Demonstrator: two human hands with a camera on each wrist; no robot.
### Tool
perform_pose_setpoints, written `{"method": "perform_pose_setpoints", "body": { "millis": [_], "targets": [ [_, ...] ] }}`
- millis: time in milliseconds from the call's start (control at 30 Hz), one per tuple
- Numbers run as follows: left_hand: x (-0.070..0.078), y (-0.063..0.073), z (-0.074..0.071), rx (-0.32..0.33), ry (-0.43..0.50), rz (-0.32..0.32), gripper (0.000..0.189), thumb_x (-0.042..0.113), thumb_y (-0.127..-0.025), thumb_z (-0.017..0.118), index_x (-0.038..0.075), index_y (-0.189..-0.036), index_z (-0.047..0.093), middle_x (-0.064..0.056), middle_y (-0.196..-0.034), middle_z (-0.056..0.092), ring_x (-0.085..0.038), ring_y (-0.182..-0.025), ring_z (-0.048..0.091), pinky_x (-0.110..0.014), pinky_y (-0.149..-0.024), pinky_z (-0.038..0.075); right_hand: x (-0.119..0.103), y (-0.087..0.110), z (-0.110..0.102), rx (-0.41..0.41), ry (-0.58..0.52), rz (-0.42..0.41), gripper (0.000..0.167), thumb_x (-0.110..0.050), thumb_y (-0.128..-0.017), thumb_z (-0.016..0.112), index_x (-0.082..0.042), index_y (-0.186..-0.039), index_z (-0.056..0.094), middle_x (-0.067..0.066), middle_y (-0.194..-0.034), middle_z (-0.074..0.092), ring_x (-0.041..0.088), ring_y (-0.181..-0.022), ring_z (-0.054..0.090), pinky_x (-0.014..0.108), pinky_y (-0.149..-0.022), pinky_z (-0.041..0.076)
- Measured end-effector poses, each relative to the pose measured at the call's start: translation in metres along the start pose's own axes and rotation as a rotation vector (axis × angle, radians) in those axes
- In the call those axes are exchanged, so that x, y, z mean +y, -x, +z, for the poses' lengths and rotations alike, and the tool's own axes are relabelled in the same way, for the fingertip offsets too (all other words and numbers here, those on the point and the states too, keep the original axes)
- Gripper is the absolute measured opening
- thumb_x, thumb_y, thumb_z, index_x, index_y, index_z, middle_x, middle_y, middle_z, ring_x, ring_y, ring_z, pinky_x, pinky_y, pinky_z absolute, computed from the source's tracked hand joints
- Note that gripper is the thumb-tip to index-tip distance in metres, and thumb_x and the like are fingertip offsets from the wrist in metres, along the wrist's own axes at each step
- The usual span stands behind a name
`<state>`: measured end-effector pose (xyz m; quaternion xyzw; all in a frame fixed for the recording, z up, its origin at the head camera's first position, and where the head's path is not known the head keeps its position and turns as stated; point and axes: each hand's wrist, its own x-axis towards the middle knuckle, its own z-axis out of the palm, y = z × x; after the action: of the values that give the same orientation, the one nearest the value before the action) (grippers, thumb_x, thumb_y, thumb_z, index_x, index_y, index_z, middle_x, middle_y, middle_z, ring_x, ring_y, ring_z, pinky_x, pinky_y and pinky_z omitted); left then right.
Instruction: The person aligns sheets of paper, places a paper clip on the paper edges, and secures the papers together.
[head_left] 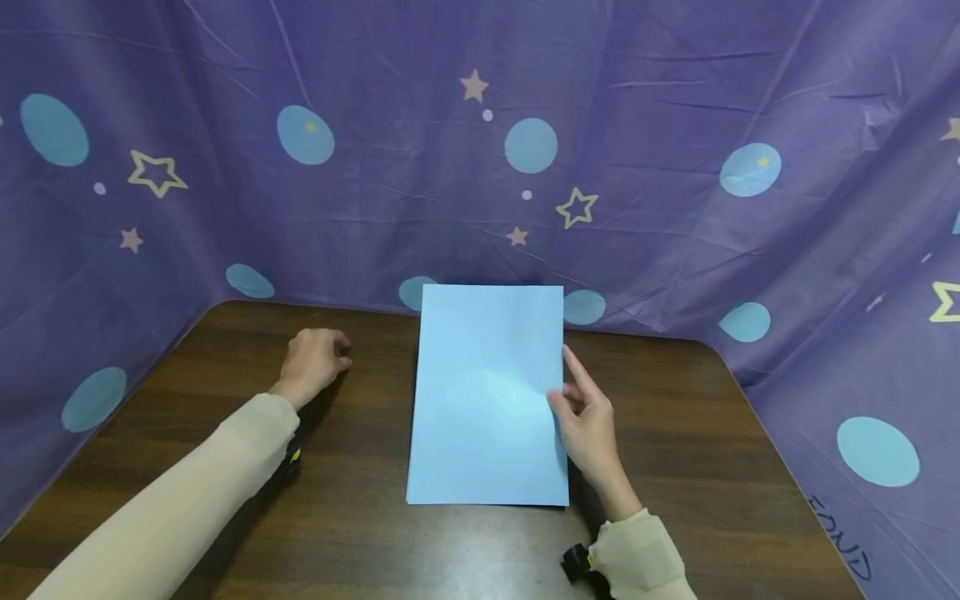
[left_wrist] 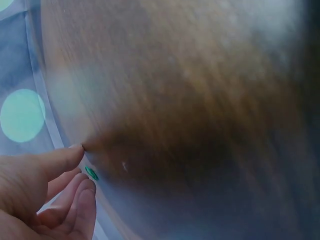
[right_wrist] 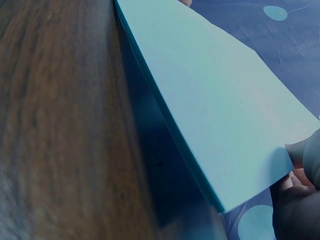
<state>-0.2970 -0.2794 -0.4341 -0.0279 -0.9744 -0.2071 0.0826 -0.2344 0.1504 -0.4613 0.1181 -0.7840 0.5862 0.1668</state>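
Observation:
Light blue paper (head_left: 480,400), seemingly more than one sheet, lies in portrait position in the head view. My right hand (head_left: 592,429) pinches its right edge, with the thumb on top and other fingers beneath or along the edge. In the right wrist view the paper (right_wrist: 210,100) shows a gap of dark shadow below its near edge, so that part is raised off the table. Over the table's left part, my left hand (head_left: 311,362) is loosely curled, with a gap between thumb and fingers. A tiny green spot (left_wrist: 91,173) shows by its fingertips; what it is I cannot tell.
The brown wooden table (head_left: 367,467) has rounded far corners. A purple curtain (head_left: 420,208) with blue dots and stars hangs close behind it and along both sides. Dark writing (head_left: 843,542) marks the curtain at lower right.

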Motion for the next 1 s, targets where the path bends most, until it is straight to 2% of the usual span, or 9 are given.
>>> {"method": "perform_pose_setpoints", "body": {
  "millis": [400,700,1000],
  "targets": [
    [-0.013,-0.002,-0.007,-0.016,-0.020,-0.053,0.028,0.017,-0.092,0.082,-0.004,-0.109,0.076,-0.027,-0.112,0.075,-0.049,-0.107,0.067,-0.062,-0.089,0.055,0.001,0.000,0.000,0.003,-0.003,-0.010,0.077,0.008,-0.099,0.068,-0.036,-0.159,0.050,0.009,-0.081,0.066,0.013,-0.063,0.048,0.020,-0.057,0.043],
    [-0.017,-0.004,-0.013,-0.043,0.006,-0.113,0.022,0.019,-0.092,0.084,0.000,-0.099,0.077,-0.014,-0.087,0.075,-0.033,-0.084,0.066,-0.047,-0.072,0.054,0.002,-0.001,0.001,0.003,0.004,-0.014,0.076,0.009,-0.098,0.068,-0.031,-0.160,0.049,0.009,-0.081,0.067,0.012,-0.063,0.048,0.020,-0.057,0.043],
    [-0.023,-0.004,-0.015,-0.041,0.031,-0.112,0.019,0.017,-0.092,0.083,0.000,-0.099,0.077,-0.011,-0.084,0.073,-0.033,-0.085,0.062,-0.043,-0.070,0.050,0.003,-0.001,0.000,-0.004,0.000,-0.014,0.077,0.009,-0.098,0.069,-0.033,-0.160,0.048,0.011,-0.083,0.069,0.012,-0.064,0.049,0.020,-0.058,0.044]
  ]
}}
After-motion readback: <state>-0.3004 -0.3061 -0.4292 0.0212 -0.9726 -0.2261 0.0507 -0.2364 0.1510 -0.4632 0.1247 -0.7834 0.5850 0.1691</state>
